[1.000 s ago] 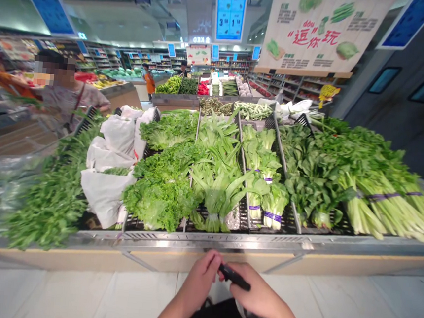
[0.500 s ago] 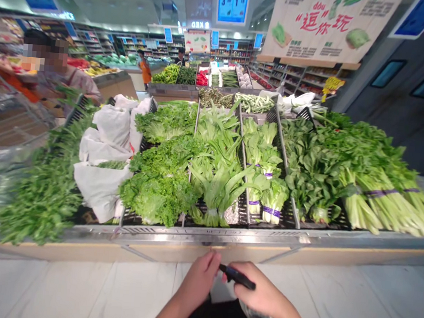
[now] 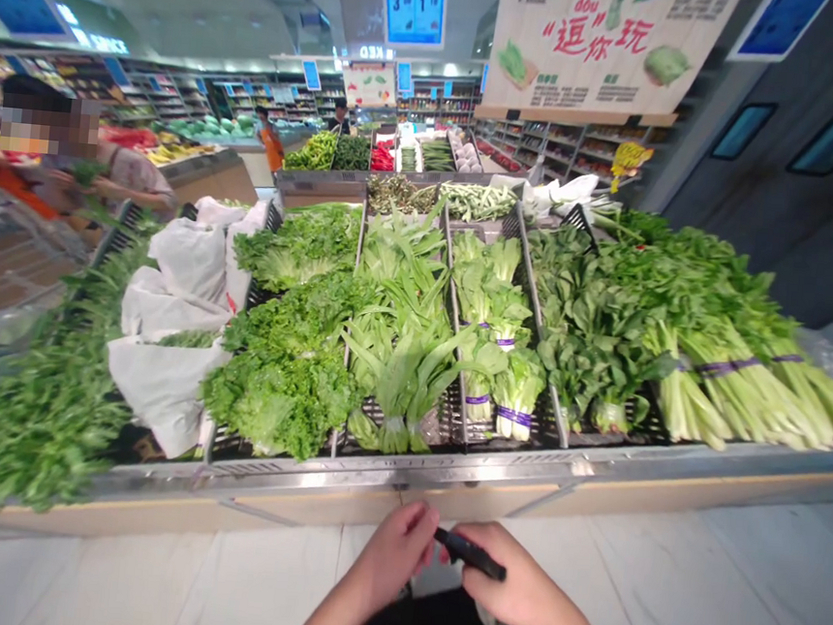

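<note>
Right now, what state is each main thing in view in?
Right hand: closed around black object
Black object: tilted
Left hand: fingers curled, hold unclear
Bok choy: banded in purple
Celery: banded in purple
Curly lettuce: piled
Price screen: lit

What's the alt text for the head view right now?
A right hand has a black-handled object in its grip, tip close to the left hand, in front of a shop's vegetable stand. Crates hold leafy greens, some bundled with purple bands; another person is at far left.
</note>
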Demonstrator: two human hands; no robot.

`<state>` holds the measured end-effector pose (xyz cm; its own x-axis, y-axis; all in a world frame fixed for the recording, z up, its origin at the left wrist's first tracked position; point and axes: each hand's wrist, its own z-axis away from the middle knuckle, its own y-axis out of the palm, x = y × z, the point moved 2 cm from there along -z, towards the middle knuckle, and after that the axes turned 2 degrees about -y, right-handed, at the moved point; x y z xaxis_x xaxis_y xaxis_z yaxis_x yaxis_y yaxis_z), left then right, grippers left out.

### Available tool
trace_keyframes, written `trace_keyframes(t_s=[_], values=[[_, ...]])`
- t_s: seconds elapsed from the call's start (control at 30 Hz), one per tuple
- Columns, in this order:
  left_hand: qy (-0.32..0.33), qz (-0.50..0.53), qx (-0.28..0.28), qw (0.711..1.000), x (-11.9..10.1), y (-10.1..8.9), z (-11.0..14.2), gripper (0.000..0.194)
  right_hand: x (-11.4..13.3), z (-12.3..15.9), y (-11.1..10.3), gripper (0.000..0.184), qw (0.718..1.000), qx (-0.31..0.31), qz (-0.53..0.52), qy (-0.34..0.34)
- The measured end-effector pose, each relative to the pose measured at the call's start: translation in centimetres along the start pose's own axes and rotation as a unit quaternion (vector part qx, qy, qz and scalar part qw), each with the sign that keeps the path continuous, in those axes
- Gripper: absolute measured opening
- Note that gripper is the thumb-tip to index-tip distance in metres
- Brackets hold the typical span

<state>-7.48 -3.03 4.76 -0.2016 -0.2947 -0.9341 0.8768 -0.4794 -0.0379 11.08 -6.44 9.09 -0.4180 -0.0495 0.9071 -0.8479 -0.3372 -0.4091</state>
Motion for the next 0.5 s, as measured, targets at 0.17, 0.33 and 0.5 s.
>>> trace_keyframes(t_s=[0.17,0.33,0.5], values=[[0.003,-0.040,0.012,0.999,-1.4,3.1,-1.8,0.052,-1.2,0.5,-2.9,0.043,0.997,0.058,-0.041,-0.008],[0.044,0.029,0.020,0.998,-4.2,7.2,-2.6,0.024,-4.9,1.2,-7.1,0.032,0.989,0.088,-0.118,0.025],[0.079,0.018,-0.050,0.995,-6.2,11.5,-2.7,0.017,-8.8,1.1,-11.0,0.037,0.969,0.120,-0.192,0.096]])
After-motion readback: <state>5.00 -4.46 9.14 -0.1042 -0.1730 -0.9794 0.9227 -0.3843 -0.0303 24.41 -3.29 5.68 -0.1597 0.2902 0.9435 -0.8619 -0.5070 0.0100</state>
